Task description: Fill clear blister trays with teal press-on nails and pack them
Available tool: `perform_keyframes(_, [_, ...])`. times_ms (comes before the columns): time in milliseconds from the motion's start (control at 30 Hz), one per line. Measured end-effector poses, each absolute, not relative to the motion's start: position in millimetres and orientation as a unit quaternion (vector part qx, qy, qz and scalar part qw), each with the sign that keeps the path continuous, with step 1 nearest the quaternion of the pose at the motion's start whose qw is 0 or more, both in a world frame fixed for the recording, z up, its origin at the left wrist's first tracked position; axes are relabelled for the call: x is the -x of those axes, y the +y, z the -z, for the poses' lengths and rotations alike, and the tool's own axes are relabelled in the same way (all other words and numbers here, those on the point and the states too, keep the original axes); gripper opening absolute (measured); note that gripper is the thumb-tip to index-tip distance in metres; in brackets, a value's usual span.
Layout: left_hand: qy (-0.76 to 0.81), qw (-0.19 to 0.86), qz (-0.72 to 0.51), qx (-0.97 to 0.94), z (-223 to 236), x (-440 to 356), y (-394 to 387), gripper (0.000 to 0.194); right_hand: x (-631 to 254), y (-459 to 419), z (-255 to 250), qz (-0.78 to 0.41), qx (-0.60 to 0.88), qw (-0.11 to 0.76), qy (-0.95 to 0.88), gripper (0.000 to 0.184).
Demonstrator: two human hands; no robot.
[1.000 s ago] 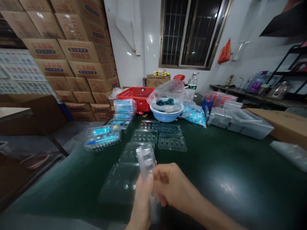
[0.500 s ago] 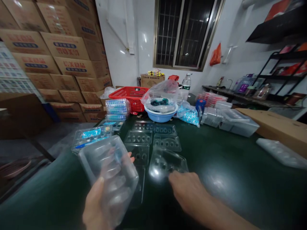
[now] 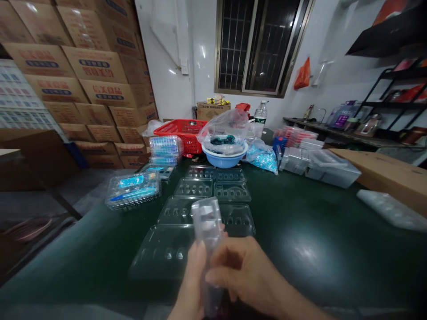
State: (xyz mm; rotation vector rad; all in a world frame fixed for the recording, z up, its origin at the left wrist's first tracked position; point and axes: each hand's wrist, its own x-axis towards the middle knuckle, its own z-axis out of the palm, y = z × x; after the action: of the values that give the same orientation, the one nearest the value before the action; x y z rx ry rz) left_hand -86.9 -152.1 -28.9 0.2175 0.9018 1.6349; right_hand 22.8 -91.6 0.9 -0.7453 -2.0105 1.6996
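My left hand [image 3: 192, 284] and my right hand [image 3: 242, 273] are both closed on a stack of clear plastic blister trays [image 3: 207, 226], held edge-up near the table's front. Right behind the stack, several single clear trays [image 3: 195, 187] lie flat in two columns on the dark green table [image 3: 316, 249]; the nearest are one at the left [image 3: 162, 253] and one at the right [image 3: 237, 219].
A filled tray pack with blue items [image 3: 133, 190] sits at the left, more stacked packs [image 3: 166, 150] and a red basket [image 3: 183, 131] behind. A blue bowl with a plastic bag [image 3: 224, 156] stands at the back centre. Clear boxes [image 3: 332, 171] and a cardboard box [image 3: 387, 175] sit right. Cartons [image 3: 86, 80] are stacked left.
My right hand set one clear tray down at the right column, then came back to the stack. My left hand turned the stack from flat-facing to edge-up.
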Motion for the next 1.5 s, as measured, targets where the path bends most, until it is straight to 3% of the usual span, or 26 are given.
perform_keyframes(133, [0.365, 0.639, -0.675, -0.066, 25.4, 72.2, -153.1, 0.064, -18.4, -96.5, 1.7, -0.71, 0.241, 0.182, -0.636, 0.021])
perform_keyframes(233, [0.334, 0.638, -0.692, -0.05, 23.1, 69.8, -154.1, 0.061, -20.1, -91.8, 4.6, -0.734, 0.227, 0.169, -0.618, 0.02])
perform_keyframes(967, [0.327, 0.625, -0.701, -0.104, 27.4, 70.1, -150.8, 0.061, -18.0, -90.3, -5.7, -0.703, 0.233, 0.143, -0.656, 0.016])
perform_keyframes(1200, [0.422, 0.506, -0.741, -0.133, 34.0, 69.8, -147.9, 0.049, -13.6, -101.5, -10.5, -0.645, 0.243, 0.224, -0.689, 0.016])
perform_keyframes(1333, [0.413, 0.509, -0.737, -0.163, 22.4, 78.5, -143.0, 0.046, -25.6, -100.3, -22.1, -0.62, 0.255, 0.269, -0.692, 0.011])
perform_keyframes(1433, [0.363, 0.505, -0.768, -0.149, 6.9, 103.8, -142.3, 0.048, -49.5, -94.2, -32.7, -0.539, 0.314, 0.282, -0.729, 0.01])
perform_keyframes(1500, [0.334, 0.485, -0.796, -0.142, -2.9, 126.5, -146.0, 0.056, -65.2, -93.5, -31.1, -0.458, 0.332, 0.245, -0.787, 0.012])
